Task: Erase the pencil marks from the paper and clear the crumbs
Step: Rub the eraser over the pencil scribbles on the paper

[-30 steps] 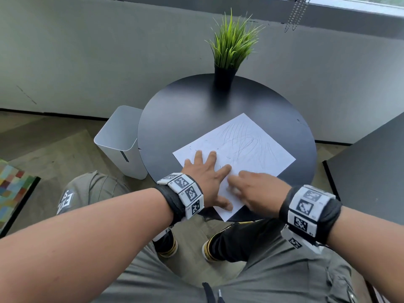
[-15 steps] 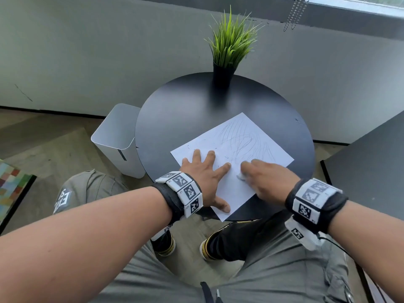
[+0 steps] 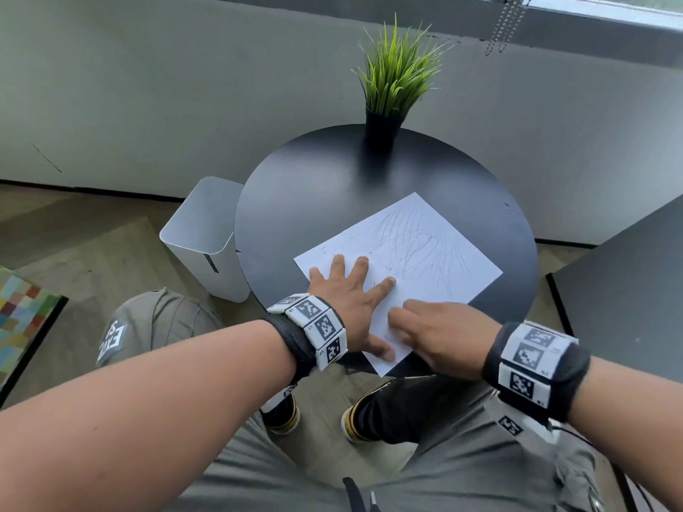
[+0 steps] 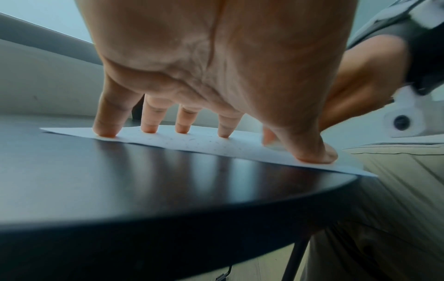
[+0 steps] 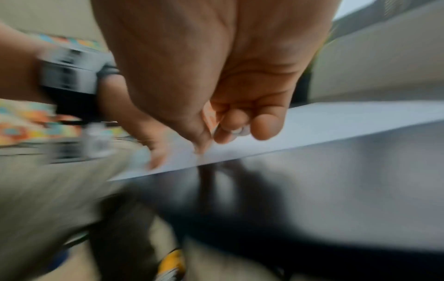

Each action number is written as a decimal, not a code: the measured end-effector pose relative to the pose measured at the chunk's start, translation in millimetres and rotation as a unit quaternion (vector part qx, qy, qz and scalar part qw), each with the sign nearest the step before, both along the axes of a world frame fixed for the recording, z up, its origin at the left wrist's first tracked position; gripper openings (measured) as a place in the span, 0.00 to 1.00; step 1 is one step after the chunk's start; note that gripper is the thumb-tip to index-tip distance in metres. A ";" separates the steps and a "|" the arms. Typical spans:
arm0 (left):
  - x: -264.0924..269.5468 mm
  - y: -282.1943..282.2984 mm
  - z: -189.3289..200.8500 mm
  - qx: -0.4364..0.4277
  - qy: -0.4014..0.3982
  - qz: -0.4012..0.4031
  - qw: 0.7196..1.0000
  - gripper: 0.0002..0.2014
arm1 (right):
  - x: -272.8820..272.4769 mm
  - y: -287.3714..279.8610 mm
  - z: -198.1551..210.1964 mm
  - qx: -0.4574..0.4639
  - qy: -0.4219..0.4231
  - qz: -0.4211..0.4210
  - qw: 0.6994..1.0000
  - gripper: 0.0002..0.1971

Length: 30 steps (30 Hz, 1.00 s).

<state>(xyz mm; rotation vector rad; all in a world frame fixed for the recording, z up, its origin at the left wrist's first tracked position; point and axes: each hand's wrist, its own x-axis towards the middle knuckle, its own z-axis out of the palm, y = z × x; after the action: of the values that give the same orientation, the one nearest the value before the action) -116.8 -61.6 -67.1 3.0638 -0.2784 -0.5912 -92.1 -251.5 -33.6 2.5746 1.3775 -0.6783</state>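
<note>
A white paper (image 3: 425, 245) with grey pencil scribbles lies on the round black table (image 3: 332, 186), its near corner over the table's edge. My left hand (image 3: 347, 290) presses flat on the paper's left part with fingers spread (image 4: 105, 129). Dark eraser crumbs (image 4: 199, 140) dot the sheet between those fingers. My right hand (image 3: 436, 334) is over the paper's near corner, just right of the left thumb. Its curled fingers pinch a small whitish eraser (image 5: 236, 131) down toward the sheet. The right wrist view is blurred by motion.
A potted green plant (image 3: 395, 79) stands at the table's far edge. A white bin (image 3: 199, 230) sits on the floor left of the table. A second dark tabletop (image 3: 628, 290) is at the right. My knees are under the near edge.
The right hand rubbed away across the paper, then came back toward the near corner. The left hand and the paper have stayed in place.
</note>
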 end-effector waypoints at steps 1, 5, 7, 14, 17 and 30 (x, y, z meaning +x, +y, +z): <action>-0.8 -0.1 -0.1 0.000 0.002 0.002 1.000 0.60 | 14.8 0.9 2.2 0.000 -0.031 -0.050 0.998 0.06; -2.1 0.1 2.5 -0.002 0.004 0.010 1.000 0.59 | 38.5 -3.1 -0.5 0.011 -0.045 -0.147 0.988 0.09; -2.6 0.2 3.5 -0.005 0.007 0.008 1.000 0.59 | 9.7 7.2 -3.6 0.012 0.019 -0.088 0.996 0.06; -11.0 -3.3 10.4 0.027 -0.006 -0.006 1.000 0.56 | 54.7 -12.6 -10.2 0.000 -0.067 -0.186 0.980 0.11; -8.9 -0.1 16.5 0.025 -0.025 -0.017 0.999 0.49 | 57.4 -18.9 -17.8 -0.001 -0.078 -0.186 0.980 0.12; -1.9 31.7 -3.8 -0.026 0.002 -0.021 0.999 0.56 | -13.4 28.0 -2.2 0.017 -0.030 -0.055 0.998 0.06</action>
<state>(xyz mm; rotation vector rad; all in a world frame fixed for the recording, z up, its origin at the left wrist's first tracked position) -118.7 -29.9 -70.9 3.0143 -0.3525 -0.5823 -105.4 -223.5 -35.8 2.6910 1.2471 -0.5939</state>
